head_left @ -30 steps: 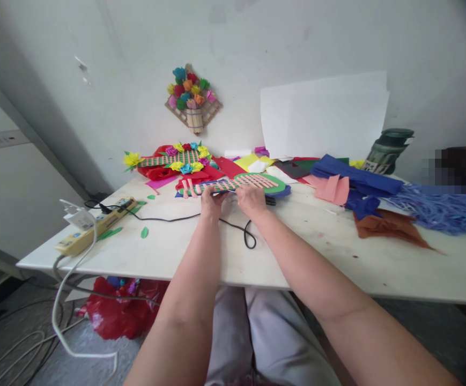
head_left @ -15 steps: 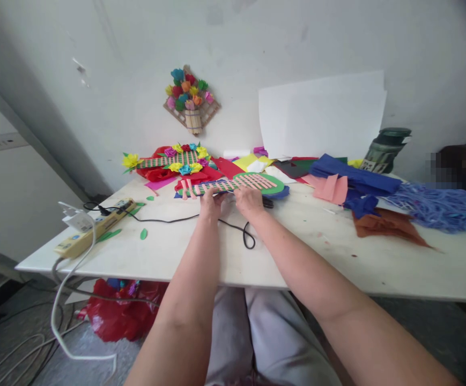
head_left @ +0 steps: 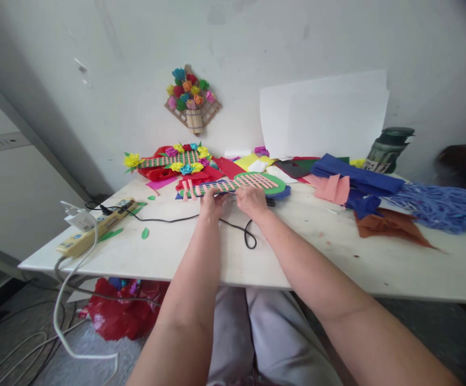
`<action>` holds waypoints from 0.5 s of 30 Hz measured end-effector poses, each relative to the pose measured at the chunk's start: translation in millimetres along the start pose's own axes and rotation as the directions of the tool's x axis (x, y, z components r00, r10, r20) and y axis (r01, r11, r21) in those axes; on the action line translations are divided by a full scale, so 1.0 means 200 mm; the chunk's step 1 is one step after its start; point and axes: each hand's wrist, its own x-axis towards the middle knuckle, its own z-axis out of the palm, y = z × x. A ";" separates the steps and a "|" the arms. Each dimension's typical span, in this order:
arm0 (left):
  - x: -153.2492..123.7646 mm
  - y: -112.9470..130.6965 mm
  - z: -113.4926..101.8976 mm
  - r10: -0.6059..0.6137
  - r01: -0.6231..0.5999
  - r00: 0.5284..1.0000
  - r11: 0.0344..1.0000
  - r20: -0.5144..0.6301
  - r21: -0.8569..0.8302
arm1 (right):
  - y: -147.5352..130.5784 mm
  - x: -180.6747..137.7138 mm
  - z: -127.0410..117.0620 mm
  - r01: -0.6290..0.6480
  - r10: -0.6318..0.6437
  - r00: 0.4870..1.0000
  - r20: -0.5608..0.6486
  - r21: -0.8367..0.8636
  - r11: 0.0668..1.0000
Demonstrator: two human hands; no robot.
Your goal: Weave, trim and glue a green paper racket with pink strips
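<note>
A green paper piece with pink strips woven across it [head_left: 276, 185] lies over the table, long and narrow at the left and rounded at the right. Both hands are at its near edge. My left hand [head_left: 212, 202] is closed on that edge near the middle. Just to the right, my right hand [head_left: 252, 201] has its fingers pinched at the same edge. Blue paper [head_left: 284, 193] shows beneath the woven piece. A black object [head_left: 271, 202] is partly hidden behind my right hand, and a black cord [head_left: 250, 236] loops below it.
A finished-looking woven piece with paper flowers [head_left: 188, 160] lies behind, at the left. A power strip [head_left: 96, 228] with cords sits on the left. Coloured papers [head_left: 333, 188], blue shredded strands [head_left: 450, 206] and a dark bottle [head_left: 389, 150] stand or lie at the right.
The hands and the woven piece hold almost the same position. The whole view has shifted very slightly.
</note>
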 end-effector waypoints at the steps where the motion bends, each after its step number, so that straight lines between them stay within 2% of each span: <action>1: 0.00 0.01 0.00 -0.019 0.019 1.000 1.000 -0.008 -0.006 | 0.00 0.00 0.00 0.000 0.000 1.000 0.001 -0.001 1.000; 10: 0.01 0.03 0.01 -0.166 0.164 0.984 0.986 -0.061 -0.040 | -0.01 -0.01 -0.02 0.047 -0.046 0.998 0.031 -0.033 0.998; 15: -0.01 0.04 0.00 -0.223 0.223 0.974 0.975 -0.033 -0.006 | -0.01 -0.01 -0.01 0.049 -0.048 0.999 0.017 -0.038 0.998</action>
